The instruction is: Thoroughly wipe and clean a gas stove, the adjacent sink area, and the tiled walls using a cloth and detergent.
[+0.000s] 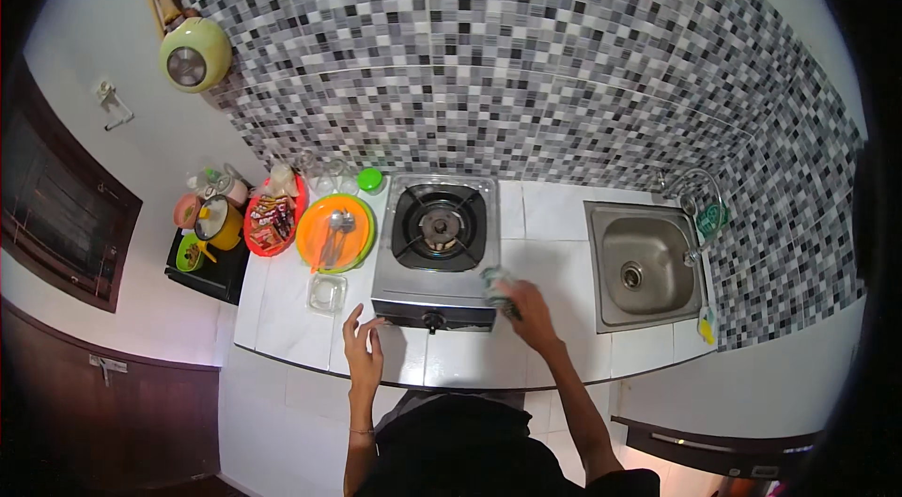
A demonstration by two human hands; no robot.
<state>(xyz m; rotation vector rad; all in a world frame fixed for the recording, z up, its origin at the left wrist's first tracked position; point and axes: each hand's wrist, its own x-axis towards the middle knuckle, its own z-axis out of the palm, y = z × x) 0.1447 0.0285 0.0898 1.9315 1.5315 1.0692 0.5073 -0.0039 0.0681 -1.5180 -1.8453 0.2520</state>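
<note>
A single-burner steel gas stove sits mid-counter, its black pan support around the burner. My right hand grips a pale green and white cloth at the stove's right edge. Some of the cloth is hidden by my fingers. My left hand hovers by the front left corner of the stove, fingers apart and holding nothing. Just behind it lies a small clear square dish.
Left of the stove are stacked orange and green plates with cutlery, a red tray of packets and pots. A steel sink with tap is at right. A green pan hangs at upper left.
</note>
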